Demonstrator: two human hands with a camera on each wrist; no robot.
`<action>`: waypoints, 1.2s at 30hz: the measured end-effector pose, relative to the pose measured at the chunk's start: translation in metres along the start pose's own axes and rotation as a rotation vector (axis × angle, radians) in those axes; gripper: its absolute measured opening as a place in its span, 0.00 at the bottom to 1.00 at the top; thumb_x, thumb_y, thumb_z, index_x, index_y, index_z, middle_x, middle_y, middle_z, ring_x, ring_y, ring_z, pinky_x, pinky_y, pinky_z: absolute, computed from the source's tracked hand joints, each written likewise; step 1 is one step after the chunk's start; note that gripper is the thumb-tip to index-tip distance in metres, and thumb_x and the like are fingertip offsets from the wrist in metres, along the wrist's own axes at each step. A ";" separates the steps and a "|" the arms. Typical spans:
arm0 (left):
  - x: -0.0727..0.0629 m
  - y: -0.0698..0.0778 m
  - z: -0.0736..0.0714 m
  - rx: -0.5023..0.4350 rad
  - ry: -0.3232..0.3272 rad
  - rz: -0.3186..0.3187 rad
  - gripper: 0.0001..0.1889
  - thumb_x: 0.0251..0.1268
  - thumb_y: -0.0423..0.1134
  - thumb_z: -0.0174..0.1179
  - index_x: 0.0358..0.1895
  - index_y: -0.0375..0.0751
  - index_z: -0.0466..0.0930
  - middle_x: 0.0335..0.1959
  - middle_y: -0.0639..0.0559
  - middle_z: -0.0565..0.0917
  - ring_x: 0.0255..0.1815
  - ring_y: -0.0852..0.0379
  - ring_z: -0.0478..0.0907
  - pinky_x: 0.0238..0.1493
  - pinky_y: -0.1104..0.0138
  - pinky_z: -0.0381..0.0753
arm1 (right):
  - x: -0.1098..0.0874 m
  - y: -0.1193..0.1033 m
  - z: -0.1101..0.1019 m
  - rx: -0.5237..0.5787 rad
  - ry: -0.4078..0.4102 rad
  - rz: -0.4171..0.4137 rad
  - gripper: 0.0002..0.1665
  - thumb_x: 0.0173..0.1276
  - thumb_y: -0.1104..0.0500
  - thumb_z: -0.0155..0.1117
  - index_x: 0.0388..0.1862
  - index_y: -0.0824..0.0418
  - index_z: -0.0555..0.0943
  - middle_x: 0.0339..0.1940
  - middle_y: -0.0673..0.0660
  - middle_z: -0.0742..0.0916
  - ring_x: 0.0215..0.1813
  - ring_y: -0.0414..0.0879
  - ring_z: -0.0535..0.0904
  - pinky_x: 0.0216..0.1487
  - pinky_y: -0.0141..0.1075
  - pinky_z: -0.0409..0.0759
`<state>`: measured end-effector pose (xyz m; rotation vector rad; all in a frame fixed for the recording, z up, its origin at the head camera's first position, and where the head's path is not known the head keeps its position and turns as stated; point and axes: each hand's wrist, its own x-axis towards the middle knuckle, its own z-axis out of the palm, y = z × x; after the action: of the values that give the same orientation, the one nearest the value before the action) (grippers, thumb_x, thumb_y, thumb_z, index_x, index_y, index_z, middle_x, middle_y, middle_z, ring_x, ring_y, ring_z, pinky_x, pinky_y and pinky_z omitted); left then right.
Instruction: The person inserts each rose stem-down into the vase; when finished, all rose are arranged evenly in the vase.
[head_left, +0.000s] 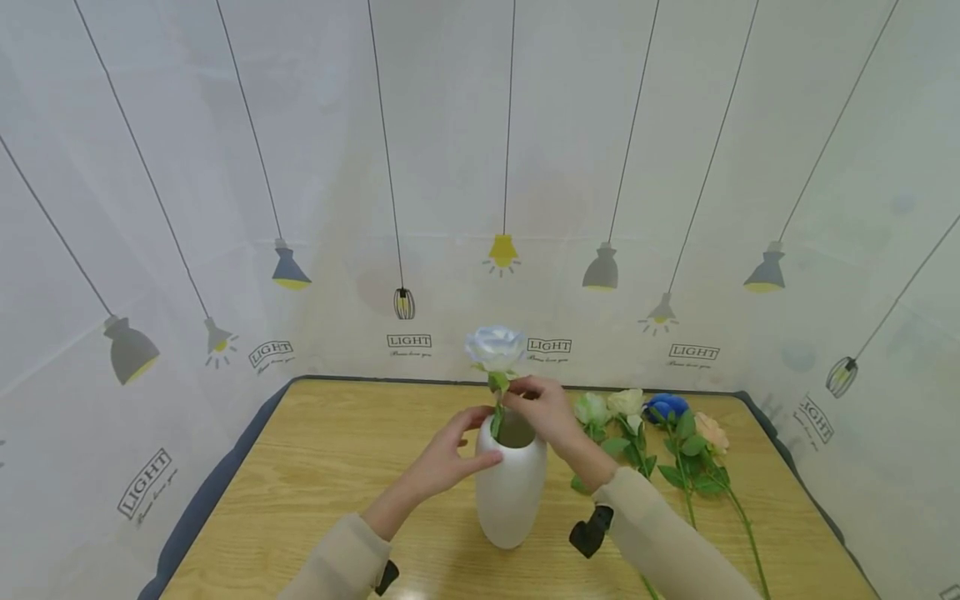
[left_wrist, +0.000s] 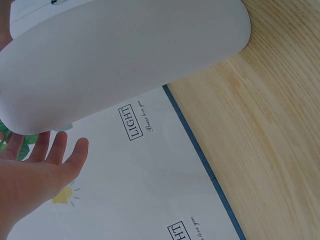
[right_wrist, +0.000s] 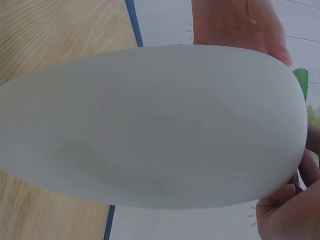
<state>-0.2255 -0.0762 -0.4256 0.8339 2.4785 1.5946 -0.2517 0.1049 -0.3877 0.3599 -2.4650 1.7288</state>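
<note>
White rose (head_left: 495,346) upright at the vase's mouth

Its stem (head_left: 497,425) reaches into a white vase (head_left: 512,492) on a wood-grained surface (head_left: 360,442). The right hand (head_left: 549,410) pinches the stem; the left hand (head_left: 448,454), fingers loosely apart, touches the vase with its thumb. More flowers (head_left: 667,407), blue, peach and pale, lie rightward. Pale sheeting (head_left: 450,167) printed with lamps (head_left: 503,247) surrounds the surface's dark blue border (head_left: 225,471).

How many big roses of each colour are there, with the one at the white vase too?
White rose with a bluish tint: 1
Pale green rose: 1
Cream rose: 1
Blue rose: 1
Peach rose: 1
Total: 5
</note>
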 end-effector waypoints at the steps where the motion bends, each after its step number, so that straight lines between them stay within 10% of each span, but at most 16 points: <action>1: 0.000 0.000 0.000 0.003 0.001 -0.001 0.32 0.56 0.50 0.59 0.62 0.44 0.60 0.59 0.48 0.65 0.58 0.51 0.61 0.51 0.46 0.61 | 0.000 0.001 -0.002 0.015 -0.006 0.010 0.12 0.57 0.59 0.63 0.38 0.65 0.81 0.30 0.53 0.81 0.31 0.45 0.73 0.32 0.36 0.71; 36: 0.000 -0.002 0.000 0.035 0.011 0.001 0.34 0.54 0.51 0.60 0.62 0.44 0.59 0.58 0.52 0.66 0.58 0.53 0.62 0.52 0.50 0.62 | -0.037 0.114 -0.089 0.019 0.012 0.296 0.29 0.61 0.49 0.58 0.52 0.70 0.72 0.48 0.62 0.77 0.51 0.57 0.71 0.45 0.42 0.73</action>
<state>-0.2258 -0.0769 -0.4274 0.8340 2.5203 1.5648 -0.2491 0.2302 -0.4694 -0.0162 -2.6024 1.8520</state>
